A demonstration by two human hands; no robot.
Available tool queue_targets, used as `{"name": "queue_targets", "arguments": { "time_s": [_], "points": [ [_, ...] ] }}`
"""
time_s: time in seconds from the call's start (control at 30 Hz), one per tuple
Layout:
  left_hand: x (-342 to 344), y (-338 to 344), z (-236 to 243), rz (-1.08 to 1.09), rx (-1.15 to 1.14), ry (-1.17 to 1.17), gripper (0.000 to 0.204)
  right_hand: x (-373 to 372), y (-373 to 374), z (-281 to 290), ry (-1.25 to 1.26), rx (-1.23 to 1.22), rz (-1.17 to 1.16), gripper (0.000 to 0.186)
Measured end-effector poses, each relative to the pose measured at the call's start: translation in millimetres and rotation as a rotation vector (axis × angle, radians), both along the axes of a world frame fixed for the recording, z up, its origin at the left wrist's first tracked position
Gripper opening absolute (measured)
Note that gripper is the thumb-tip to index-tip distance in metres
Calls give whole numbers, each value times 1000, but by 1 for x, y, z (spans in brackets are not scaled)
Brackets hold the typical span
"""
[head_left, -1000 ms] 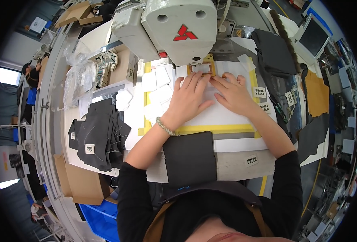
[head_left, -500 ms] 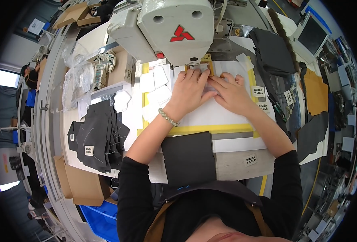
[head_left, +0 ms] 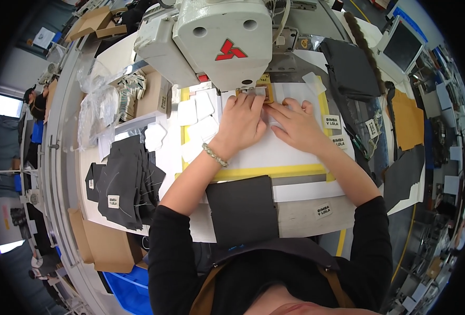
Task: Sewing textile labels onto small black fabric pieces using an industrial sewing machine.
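Note:
Beneath the white sewing machine head (head_left: 223, 44), my left hand (head_left: 241, 123) lies palm down on a white sheet (head_left: 274, 152) edged with yellow tape. Its fingers stretch forward, tips at a brass-coloured clamp frame (head_left: 269, 94). My right hand (head_left: 298, 126) rests just to the right, fingers extended and slightly bent, with the index fingertip by the frame's right corner. Both hands press from above; whatever lies under the fingertips is hidden. Several white rounded cards (head_left: 203, 105) sit left of my left hand. Small cream labels (head_left: 331, 122) lie to the right of my right hand.
Dark fabric pieces (head_left: 124, 181) with loose threads are piled at the left. More dark panels (head_left: 243, 210) lie at the table's front edge. A cardboard box (head_left: 153, 94) of labels stands back left. Folded black fabric (head_left: 350, 68) and a monitor (head_left: 402, 44) are back right.
My right thumb has come apart from the left, and the left thumb has drawn in. Both hands stay at the clamp frame. The whole view has shifted slightly.

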State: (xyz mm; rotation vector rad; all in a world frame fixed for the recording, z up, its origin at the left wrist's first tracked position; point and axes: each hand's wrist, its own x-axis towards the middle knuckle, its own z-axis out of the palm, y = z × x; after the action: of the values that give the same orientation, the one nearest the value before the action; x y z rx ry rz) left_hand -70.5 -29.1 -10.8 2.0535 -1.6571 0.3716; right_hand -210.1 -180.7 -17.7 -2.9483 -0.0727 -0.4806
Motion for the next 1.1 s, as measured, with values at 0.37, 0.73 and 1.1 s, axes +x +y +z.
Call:
{"name": "queue_targets", "arguments": {
  "time_s": [0.37, 0.73, 1.1],
  "points": [
    [2, 5, 9, 22, 110, 17, 41, 6, -4, -4, -365, -123, 51, 23],
    [-58, 98, 45, 34, 217, 152, 36, 6, -12, 11, -569, 30, 131, 12],
    [-99, 136, 16, 160, 81, 381, 24, -16, 17, 34, -433, 35, 425, 14]
  ]
}}
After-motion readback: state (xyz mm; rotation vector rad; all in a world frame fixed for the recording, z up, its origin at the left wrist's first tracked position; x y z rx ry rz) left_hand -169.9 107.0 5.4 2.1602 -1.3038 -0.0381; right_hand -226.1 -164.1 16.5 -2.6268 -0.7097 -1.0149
